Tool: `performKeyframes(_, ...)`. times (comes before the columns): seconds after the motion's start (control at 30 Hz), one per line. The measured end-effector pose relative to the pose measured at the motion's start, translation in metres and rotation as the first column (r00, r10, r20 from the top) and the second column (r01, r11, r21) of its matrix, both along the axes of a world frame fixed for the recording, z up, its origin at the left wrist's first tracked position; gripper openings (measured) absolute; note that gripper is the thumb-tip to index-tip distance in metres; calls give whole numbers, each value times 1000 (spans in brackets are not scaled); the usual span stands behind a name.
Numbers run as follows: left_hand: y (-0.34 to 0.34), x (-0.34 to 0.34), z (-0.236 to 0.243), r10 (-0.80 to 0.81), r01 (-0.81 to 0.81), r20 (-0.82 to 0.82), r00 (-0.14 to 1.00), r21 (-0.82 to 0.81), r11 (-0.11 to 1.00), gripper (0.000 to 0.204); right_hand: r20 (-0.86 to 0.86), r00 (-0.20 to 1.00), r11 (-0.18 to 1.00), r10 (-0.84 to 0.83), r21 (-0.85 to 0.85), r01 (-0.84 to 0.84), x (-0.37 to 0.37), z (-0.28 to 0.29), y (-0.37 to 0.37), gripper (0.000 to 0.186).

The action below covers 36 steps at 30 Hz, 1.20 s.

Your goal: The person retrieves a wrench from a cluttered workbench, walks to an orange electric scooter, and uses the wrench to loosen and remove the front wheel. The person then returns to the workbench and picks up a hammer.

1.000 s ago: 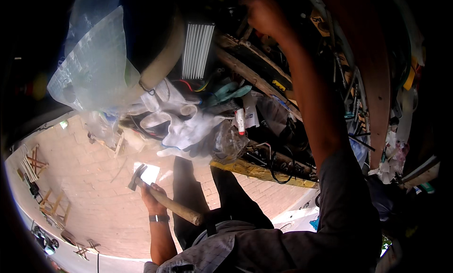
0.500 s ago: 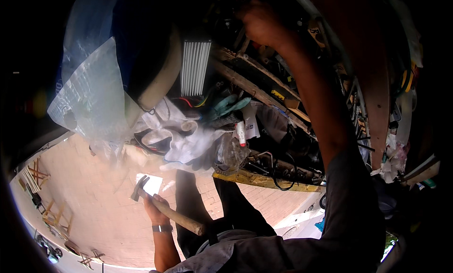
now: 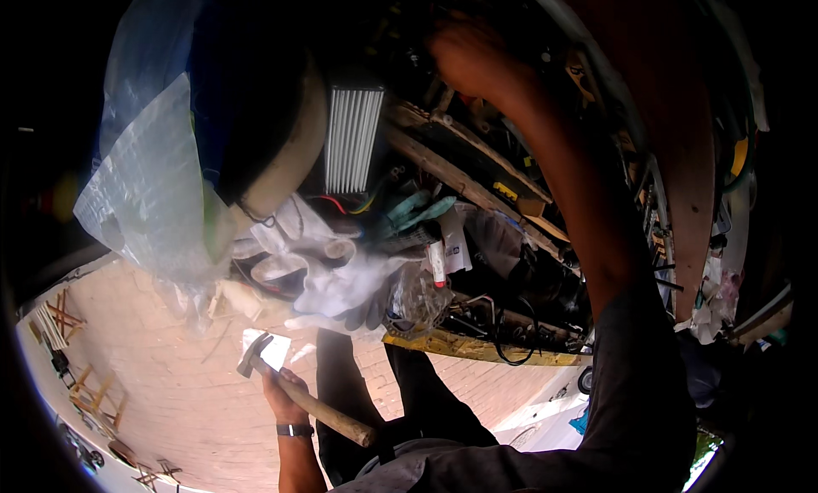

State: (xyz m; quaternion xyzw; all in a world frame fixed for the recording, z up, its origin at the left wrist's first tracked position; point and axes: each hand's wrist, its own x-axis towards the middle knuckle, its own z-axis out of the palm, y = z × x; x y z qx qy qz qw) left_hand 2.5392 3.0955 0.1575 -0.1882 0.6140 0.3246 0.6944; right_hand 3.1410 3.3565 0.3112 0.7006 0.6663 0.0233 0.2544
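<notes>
My left hand (image 3: 284, 396), with a dark-banded watch at the wrist, is closed round the wooden handle of a hammer (image 3: 334, 421). Its metal head points up and left, in front of a bright white patch that could be paper or sunlight. Stretched far forward, my right hand (image 3: 470, 57) reaches into the dark back of a cluttered bin of tools. Shadow and blur hide its fingers, and whatever they touch cannot be made out. Nearer in the bin lie wooden strips (image 3: 456, 171) and a small white tube with a red cap (image 3: 438, 263).
White work gloves (image 3: 328, 267) and a green glove (image 3: 419, 212) lie along the bin's near left. Clear plastic sheeting (image 3: 141, 195) hangs at the left, beside a ribbed silvery block (image 3: 354, 139). A yellow edge (image 3: 486, 346) borders the bin's front. Wooden stools (image 3: 98, 397) stand on the brick floor.
The bin and its contents sit slightly lower in the picture. The left hand, still gripping the hammer, has dropped a little with it. The right hand remains deep in the dark area.
</notes>
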Motion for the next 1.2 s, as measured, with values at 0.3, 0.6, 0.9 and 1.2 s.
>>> performKeyframes(0.3,-6,2,1,13,-12,11,1000,-53,998,24,1,1000,999,7,-33,-7,-5,19,-6,21)
performKeyframes(0.6,9,5,13,-12,11,-40,999,-26,1000,20,84,990,978,113,168,-126,6,8,-23,23)
performKeyframes(0.9,14,-6,8,-51,50,32,998,6,999,18,-277,961,990,2,136,37,7,35,-26,22)
performKeyframes(1.2,13,6,23,-80,77,37,996,74,994,19,-430,849,717,309,691,89,-17,20,-114,25)
